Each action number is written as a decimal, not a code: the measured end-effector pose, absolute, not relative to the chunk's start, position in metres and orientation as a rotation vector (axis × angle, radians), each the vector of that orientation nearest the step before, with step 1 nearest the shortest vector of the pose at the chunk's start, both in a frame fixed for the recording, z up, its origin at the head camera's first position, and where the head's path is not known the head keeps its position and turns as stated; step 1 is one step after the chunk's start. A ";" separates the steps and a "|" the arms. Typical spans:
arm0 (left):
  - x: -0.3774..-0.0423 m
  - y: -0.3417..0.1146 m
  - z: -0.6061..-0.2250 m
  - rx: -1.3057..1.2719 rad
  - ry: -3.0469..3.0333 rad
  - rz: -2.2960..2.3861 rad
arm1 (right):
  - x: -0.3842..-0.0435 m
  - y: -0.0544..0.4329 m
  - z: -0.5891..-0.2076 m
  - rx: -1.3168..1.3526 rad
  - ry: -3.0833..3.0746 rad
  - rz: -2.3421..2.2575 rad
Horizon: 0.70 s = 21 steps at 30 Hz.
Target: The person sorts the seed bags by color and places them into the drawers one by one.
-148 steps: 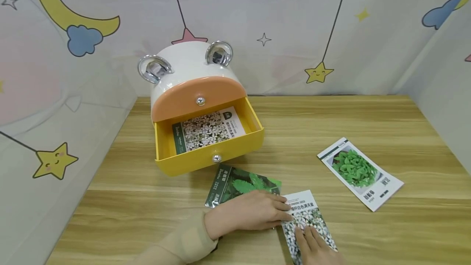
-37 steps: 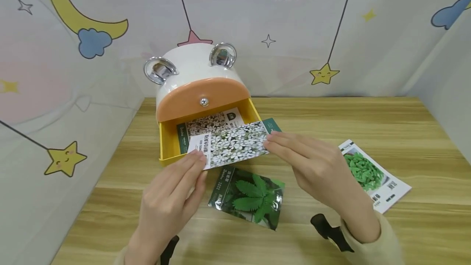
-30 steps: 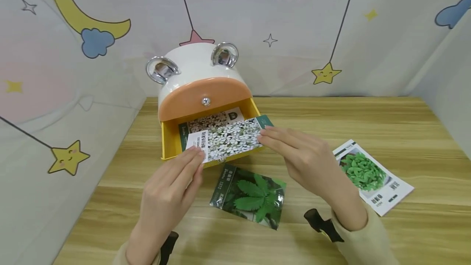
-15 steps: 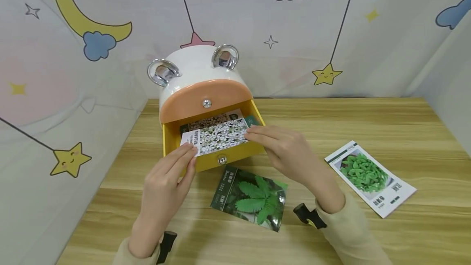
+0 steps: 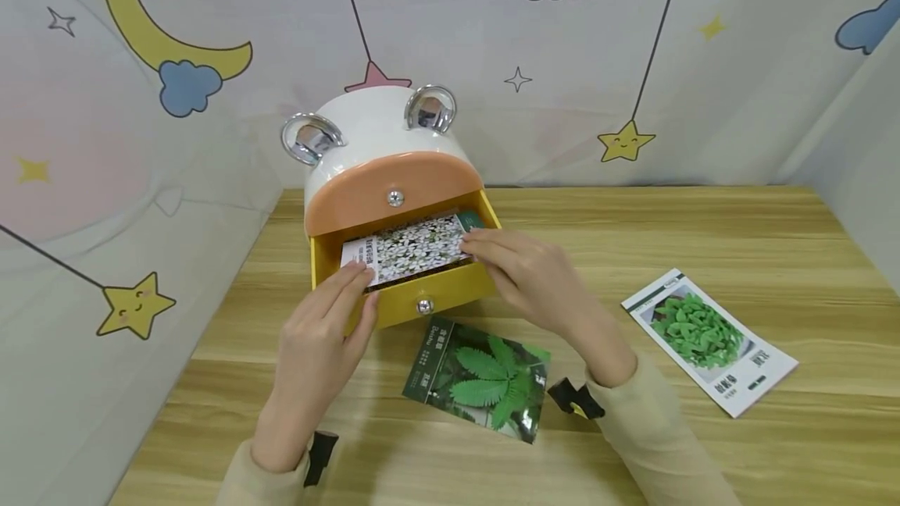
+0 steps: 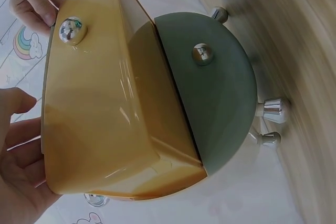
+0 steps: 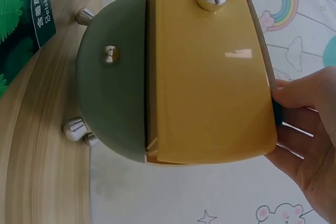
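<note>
In the head view a seed packet with white flowers (image 5: 419,248) lies inside the pulled-out yellow drawer (image 5: 408,299), on top of another packet that is mostly covered. My left hand (image 5: 316,350) rests its extended fingers on the packet's white end, its thumb apart in front of the drawer. The fingers of my right hand (image 5: 537,279) lie on the packet's green end at the drawer's right front corner. Both wrist views show the drawer front from below, with fingers reaching over its upper edge and their tips hidden.
The drawer belongs to a white and orange animal-shaped box (image 5: 383,131) with chrome ears. A green leaf packet (image 5: 478,381) lies on the wooden table (image 5: 450,463) before it. Another seed packet with green plants (image 5: 710,342) lies to the right. Printed cloth walls surround the table.
Both hands carried the white-flower packet from the table over the drawer and lowered it inside. In the last half second it slid slightly further back, and the left thumb stands apart.
</note>
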<state>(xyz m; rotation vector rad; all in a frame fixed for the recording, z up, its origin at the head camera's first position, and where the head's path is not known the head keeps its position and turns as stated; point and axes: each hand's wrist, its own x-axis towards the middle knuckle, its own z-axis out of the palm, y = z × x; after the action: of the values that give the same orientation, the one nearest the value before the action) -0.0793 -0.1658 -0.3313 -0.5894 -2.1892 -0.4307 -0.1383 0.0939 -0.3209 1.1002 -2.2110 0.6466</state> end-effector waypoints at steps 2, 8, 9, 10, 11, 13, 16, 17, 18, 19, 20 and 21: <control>-0.081 -0.166 -0.332 -0.594 -2.200 -0.404 | -0.141 0.091 -0.323 1.071 -2.198 0.660; -0.086 -0.167 -0.332 -0.619 -2.238 -0.340 | -0.145 0.085 -0.325 0.993 -2.178 0.692; -0.087 -0.167 -0.332 -0.624 -2.241 -0.326 | -0.145 0.085 -0.326 0.984 -2.179 0.694; -0.088 -0.167 -0.332 -0.627 -2.243 -0.310 | -0.145 0.084 -0.326 0.978 -2.178 0.699; -0.089 -0.167 -0.333 -0.627 -2.244 -0.298 | -0.146 0.085 -0.326 0.973 -2.178 0.704; -0.090 -0.166 -0.334 -0.624 -2.251 -0.273 | -0.146 0.085 -0.327 0.968 -2.176 0.714; -0.090 -0.165 -0.336 -0.604 -2.259 -0.249 | -0.146 0.085 -0.328 0.962 -2.160 0.738; -0.090 -0.165 -0.336 -0.597 -2.261 -0.251 | -0.146 0.085 -0.328 0.958 -2.153 0.748; -0.089 -0.164 -0.336 -0.590 -2.265 -0.244 | -0.147 0.085 -0.328 0.956 -2.147 0.757; -0.088 -0.164 -0.337 -0.583 -2.266 -0.241 | -0.147 0.085 -0.328 0.951 -2.143 0.767; -0.088 -0.163 -0.337 -0.580 -2.263 -0.237 | -0.147 0.085 -0.328 0.947 -2.140 0.779; -0.087 -0.162 -0.337 -0.579 -2.256 -0.230 | -0.148 0.086 -0.328 0.942 -2.141 0.792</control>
<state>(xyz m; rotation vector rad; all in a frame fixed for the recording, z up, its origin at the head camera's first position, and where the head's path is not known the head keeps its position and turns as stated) -0.0875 -0.1624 -0.3373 -0.5791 -2.2556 -0.2304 -0.1476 0.0857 -0.3281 0.9417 -2.1409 0.7922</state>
